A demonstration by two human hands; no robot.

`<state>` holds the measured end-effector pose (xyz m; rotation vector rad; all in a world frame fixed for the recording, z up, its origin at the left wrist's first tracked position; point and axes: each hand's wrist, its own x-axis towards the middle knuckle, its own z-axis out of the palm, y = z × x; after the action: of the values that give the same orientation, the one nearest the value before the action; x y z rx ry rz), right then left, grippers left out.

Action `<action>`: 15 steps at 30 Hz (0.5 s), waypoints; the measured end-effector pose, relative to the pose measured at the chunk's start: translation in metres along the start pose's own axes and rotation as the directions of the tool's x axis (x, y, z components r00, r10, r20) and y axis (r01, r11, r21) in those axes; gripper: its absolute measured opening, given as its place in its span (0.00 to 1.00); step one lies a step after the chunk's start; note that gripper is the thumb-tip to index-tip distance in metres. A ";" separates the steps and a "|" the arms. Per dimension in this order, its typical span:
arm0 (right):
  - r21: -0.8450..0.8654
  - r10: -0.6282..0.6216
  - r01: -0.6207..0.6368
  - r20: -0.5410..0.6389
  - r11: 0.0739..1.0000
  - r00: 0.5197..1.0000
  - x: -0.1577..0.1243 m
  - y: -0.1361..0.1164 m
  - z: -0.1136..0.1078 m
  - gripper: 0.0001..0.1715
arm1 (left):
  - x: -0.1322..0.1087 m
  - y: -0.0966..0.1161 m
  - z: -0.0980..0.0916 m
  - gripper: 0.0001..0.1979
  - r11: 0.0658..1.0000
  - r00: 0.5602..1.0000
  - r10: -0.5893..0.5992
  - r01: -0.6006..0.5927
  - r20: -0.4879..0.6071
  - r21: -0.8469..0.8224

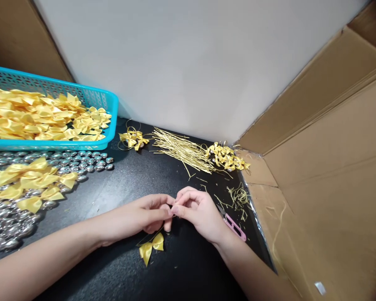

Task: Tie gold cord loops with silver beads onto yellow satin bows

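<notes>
My left hand [146, 215] and my right hand [198, 211] meet fingertip to fingertip over the black table [119, 196]. Both pinch something small between them, with a thin gold thread trailing down from it. A yellow satin bow [151, 248] lies on the table just below my hands, close to the thread's end. Pink thread snips [235, 226] lie right beside my right wrist.
A turquoise basket [90, 98] full of yellow bows stands at the back left. Silver beads [6, 221] and loose yellow bows [31, 182] cover the left side. A bundle of gold threads [181, 150], finished bows [227, 156] and thread scraps [238, 198] lie behind my hands. Cardboard [326, 184] walls the right.
</notes>
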<state>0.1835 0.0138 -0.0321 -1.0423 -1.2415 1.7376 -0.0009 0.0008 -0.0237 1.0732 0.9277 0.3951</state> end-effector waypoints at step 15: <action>0.406 0.133 -0.152 0.077 0.901 0.988 0.003 0.001 0.003 0.20 | 0.006 -0.004 -0.001 0.22 0.968 0.963 0.164 -0.116 -0.215 0.221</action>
<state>0.1795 0.0151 -0.0326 -0.8588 -0.7860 2.0344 0.0015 0.0037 -0.0303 1.3082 1.1213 0.5601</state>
